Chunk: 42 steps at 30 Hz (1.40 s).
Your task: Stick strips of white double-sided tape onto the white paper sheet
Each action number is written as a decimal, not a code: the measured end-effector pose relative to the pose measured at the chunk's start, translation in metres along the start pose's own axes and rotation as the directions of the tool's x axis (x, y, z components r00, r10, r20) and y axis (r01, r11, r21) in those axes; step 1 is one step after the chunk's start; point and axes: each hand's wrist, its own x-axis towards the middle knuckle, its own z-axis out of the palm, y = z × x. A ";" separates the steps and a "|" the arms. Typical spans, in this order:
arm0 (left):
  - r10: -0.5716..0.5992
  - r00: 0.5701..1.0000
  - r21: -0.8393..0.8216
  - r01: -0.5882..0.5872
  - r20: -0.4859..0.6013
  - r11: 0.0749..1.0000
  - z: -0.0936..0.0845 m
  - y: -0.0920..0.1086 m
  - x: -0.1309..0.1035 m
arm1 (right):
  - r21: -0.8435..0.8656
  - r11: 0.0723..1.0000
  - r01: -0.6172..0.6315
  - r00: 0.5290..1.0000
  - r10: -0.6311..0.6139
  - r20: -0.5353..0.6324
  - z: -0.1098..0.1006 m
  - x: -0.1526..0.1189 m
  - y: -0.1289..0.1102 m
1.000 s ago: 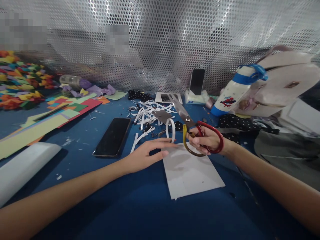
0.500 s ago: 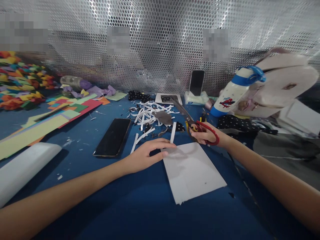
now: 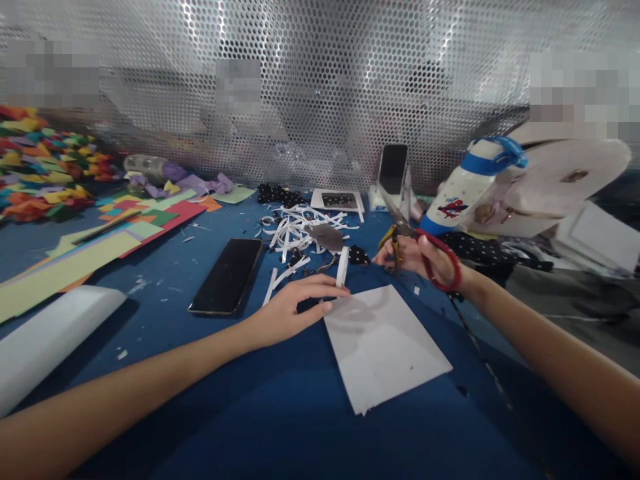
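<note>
My left hand lies low with fingers stretched out and thumb apart, its fingertips touching the upper left corner of a white sheet of paper. Just beyond those fingertips stands a narrow white paper strip; whether they grip it is hidden. My right hand is closed around scissors with red and yellow handles, held above the table past the sheet's far edge, blades pointing away. A small white scrap lies below that hand. Ahead of my left hand is a heap of curled white strips.
A dark phone lies left of my left hand. Coloured paper sheets and a white rounded object are at the left. Another phone stands at the back. A blue-and-white bottle and a pale bag stand at the right.
My right hand has moved slightly right with the scissors, away from the sheet. The small white scrap now shows on the table below it. My left hand stays nearly in place.
</note>
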 end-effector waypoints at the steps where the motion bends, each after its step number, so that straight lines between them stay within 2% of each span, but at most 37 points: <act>1: 0.003 1.000 -0.005 -0.003 -0.003 1.000 0.000 0.000 0.000 | 0.038 0.999 0.015 1.000 -0.016 0.021 -0.001 0.000 0.002; 4: -0.001 1.000 -0.013 0.001 0.000 1.000 0.000 0.000 0.000 | 0.138 0.989 0.061 0.996 -0.069 0.052 -0.004 0.002 0.010; 9: -0.007 1.000 -0.008 0.007 -0.002 1.000 -0.001 -0.001 0.000 | 0.099 0.992 0.081 0.997 -0.081 -0.010 -0.003 -0.002 0.006; 14: 0.004 1.000 -0.014 -0.004 -0.001 1.000 -0.001 -0.001 0.000 | 0.073 0.996 0.049 0.998 -0.046 -0.043 -0.001 -0.007 0.000; 23: 0.011 1.000 -0.006 -0.011 -0.005 1.000 -0.001 -0.001 0.000 | 0.136 0.990 -0.020 0.999 0.025 -0.032 0.001 -0.006 0.013; 33: 0.013 1.000 -0.005 -0.013 -0.007 1.000 -0.001 0.001 0.000 | 0.101 0.994 0.046 0.999 -0.047 0.007 0.008 0.000 -0.007; 35: 0.017 1.000 -0.005 -0.017 -0.009 1.000 -0.001 0.001 0.000 | 0.056 0.996 0.072 0.997 -0.073 0.016 0.009 -0.001 -0.006; 37: 0.021 1.000 -0.007 -0.021 -0.008 1.000 -0.001 0.001 0.000 | -0.090 0.991 0.101 0.995 -0.101 0.014 0.009 -0.004 -0.008; 40: 0.025 1.000 -0.012 -0.026 -0.006 1.000 -0.001 0.001 0.000 | -0.358 0.926 0.124 0.992 -0.126 0.020 0.012 -0.009 -0.015; 42: 0.029 1.000 -0.012 -0.029 -0.005 1.000 -0.001 0.002 0.000 | -0.424 0.895 0.137 0.990 -0.130 0.047 0.014 -0.013 -0.021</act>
